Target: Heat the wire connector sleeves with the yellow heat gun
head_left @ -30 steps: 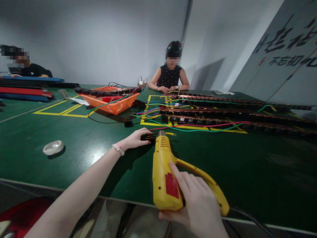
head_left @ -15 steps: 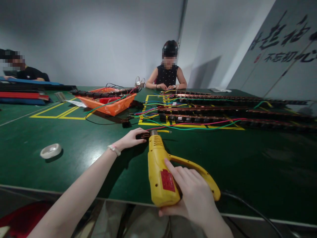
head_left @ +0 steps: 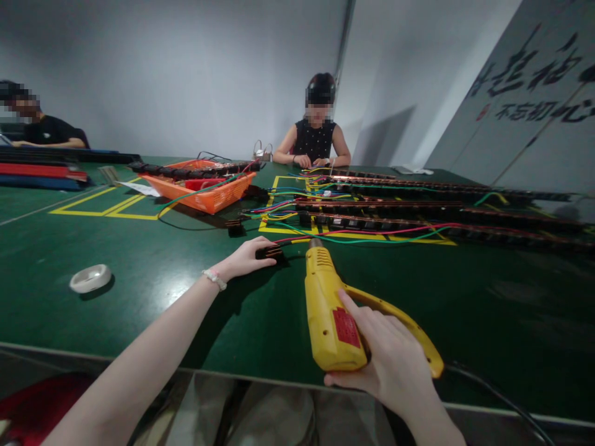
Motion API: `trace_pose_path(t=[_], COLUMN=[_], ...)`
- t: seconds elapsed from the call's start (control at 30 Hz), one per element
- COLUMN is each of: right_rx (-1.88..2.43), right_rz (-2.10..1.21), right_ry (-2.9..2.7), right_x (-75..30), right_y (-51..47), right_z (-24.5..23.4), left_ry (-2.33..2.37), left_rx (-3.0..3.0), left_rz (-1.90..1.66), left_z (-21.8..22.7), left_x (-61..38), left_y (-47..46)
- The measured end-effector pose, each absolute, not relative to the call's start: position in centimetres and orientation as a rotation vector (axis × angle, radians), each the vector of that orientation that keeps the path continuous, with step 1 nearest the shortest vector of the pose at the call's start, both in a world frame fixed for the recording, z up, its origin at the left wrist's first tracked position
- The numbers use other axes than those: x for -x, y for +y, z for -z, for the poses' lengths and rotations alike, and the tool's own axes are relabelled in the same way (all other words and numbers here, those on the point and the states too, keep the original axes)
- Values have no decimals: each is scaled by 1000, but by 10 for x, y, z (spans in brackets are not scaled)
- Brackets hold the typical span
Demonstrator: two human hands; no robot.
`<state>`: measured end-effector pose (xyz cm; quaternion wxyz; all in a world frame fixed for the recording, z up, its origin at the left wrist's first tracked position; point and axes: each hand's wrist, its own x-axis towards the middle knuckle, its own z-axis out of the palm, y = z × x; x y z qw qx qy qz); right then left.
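Observation:
My right hand grips a yellow heat gun by its handle near the table's front edge, the nozzle pointing away from me. My left hand reaches forward and pinches a small black connector block lying on the green table. Red and yellow wires run from the block toward the right. The gun's nozzle now sits a little to the right of the block.
A white tape roll lies at left. An orange basket with black parts stands behind. Long black strips with coloured wires stretch across the right. One person sits opposite, another at far left. A black cord trails right.
The heat gun and my right hand have shifted to the right, away from the block. My left hand stays on the connector block.

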<state>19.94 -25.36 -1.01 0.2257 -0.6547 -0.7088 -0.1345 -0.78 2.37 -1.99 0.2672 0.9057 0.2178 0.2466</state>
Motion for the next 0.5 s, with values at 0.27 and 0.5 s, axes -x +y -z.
trace_pose_path(t=[0.27,0.5], right_rx=[1845,1802], right_rz=[533,517], right_ry=[-1851,-1891], right_x=[-175,-146], right_y=[-250,-242], right_z=[18,19], left_ry=[756,818], left_rx=[-2584,-2712], left_rz=[-703,-652], left_z=[30,26], left_x=[-5,-9], left_y=[18,9])
